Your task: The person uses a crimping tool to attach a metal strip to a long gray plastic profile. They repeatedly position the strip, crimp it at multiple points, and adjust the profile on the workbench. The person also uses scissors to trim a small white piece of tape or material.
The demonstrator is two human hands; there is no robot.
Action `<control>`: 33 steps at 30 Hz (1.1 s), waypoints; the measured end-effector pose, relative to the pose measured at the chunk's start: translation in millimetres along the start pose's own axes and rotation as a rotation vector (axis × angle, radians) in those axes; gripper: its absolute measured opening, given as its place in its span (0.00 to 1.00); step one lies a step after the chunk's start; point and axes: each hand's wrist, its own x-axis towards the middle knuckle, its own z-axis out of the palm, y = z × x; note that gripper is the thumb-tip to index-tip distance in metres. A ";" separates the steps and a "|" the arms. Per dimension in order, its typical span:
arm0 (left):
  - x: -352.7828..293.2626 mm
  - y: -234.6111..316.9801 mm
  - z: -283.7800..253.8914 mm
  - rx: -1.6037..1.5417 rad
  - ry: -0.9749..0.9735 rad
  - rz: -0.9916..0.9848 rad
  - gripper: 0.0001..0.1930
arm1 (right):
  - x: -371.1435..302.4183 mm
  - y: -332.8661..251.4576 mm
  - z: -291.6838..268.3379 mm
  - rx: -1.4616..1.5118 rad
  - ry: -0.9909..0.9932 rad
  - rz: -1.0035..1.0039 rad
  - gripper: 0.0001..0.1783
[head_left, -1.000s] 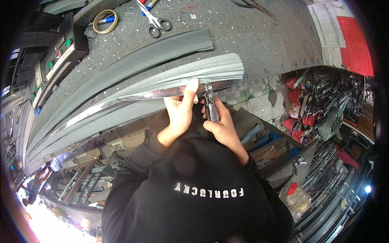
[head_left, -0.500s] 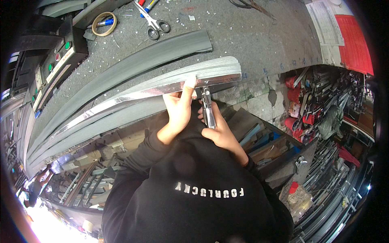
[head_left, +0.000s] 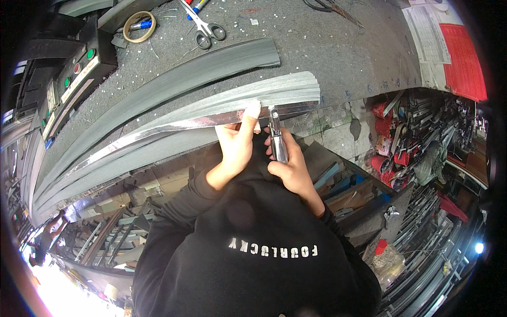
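Note:
A long grey bundle of thin pleated mesh (head_left: 285, 89) with a shiny strip (head_left: 190, 122) along its near edge lies across the bench front. My left hand (head_left: 235, 149) pinches this edge, thumb on top and fingers underneath. Just right of the thumb, my right hand (head_left: 291, 165) is closed round the handles of metal hole punch pliers (head_left: 278, 138). The pliers' head is at the shiny strip; how far the jaws reach over it is hard to see. Farther back lies a second, darker pleated bundle (head_left: 211, 67).
Scissors (head_left: 210, 35) and a tape roll (head_left: 139, 27) with a blue pen inside lie on the grey bench (head_left: 327, 47), which is scattered with white specks. A control box (head_left: 79, 74) with coloured buttons stands at left. Below right are racks of metal profiles (head_left: 422, 238).
Both hands have shifted slightly right relative to my body. The pliers' head has moved a little right with the right hand. The mesh bundle's end also appears slightly farther right.

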 end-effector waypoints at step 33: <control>0.3 20.2 1.6 0.064 -0.042 -0.075 0.14 | -1.1 7.9 -6.9 -0.081 -0.270 0.004 0.43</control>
